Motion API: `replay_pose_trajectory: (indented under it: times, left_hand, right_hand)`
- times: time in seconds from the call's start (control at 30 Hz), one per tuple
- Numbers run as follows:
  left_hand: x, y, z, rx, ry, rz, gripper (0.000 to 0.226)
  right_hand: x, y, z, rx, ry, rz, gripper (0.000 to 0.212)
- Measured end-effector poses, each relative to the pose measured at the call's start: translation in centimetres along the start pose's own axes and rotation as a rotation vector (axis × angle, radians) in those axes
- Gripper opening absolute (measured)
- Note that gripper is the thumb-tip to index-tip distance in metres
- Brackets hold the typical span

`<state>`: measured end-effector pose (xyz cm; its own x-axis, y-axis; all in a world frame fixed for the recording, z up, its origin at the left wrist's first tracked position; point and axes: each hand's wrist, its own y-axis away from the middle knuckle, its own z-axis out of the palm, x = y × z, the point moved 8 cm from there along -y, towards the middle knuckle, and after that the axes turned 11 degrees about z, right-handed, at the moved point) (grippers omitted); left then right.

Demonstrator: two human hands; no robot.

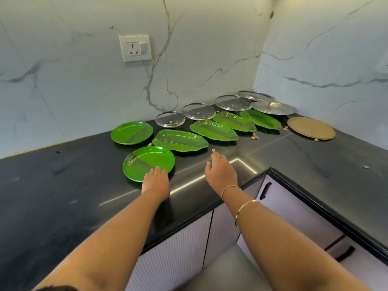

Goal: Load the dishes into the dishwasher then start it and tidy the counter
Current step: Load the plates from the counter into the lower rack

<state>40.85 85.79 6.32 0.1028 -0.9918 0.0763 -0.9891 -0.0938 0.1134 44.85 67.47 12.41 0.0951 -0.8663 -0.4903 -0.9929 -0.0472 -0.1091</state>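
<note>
I see left hand (156, 179) fingers flat on near plate (147, 160) rim, right hand (220, 171) loosely curled, holding nothing, just short of a crumb (213, 150)

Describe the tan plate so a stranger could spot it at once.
Look to the far right corner of the black counter. Right of the steel plate, nearer you, lies the tan plate, round and flat. It alone is neither green, glass nor steel.

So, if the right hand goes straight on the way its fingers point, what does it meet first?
Probably the small tan scrap on the counter just beyond the right hand; hand height is unclear.
</note>
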Motion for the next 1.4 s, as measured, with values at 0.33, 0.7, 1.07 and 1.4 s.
replay_pose_trajectory:
  times: [0.33,0.7,1.07,1.4]
  left_hand:
    - [0.8,-1.4,1.0,-0.011,-0.084,-0.037,0.030]
    - [11.9,10.5,0.7,0.120,0.048,0.350,0.023]
    - [29.2,27.5,3.1,0.219,0.267,0.807,0.018]
    - [45.8,43.5,10.1,0.077,0.345,1.307,0.008]
  right_hand:
    - [3.0,-2.0,1.3,-0.042,-0.037,0.053,0.025]
    - [7.8,10.9,-3.4,-0.002,-0.322,0.408,0.036]
    - [22.7,32.0,-11.0,0.243,-0.769,0.981,0.041]
    - [37.7,51.1,-17.6,0.438,-0.677,1.312,0.026]
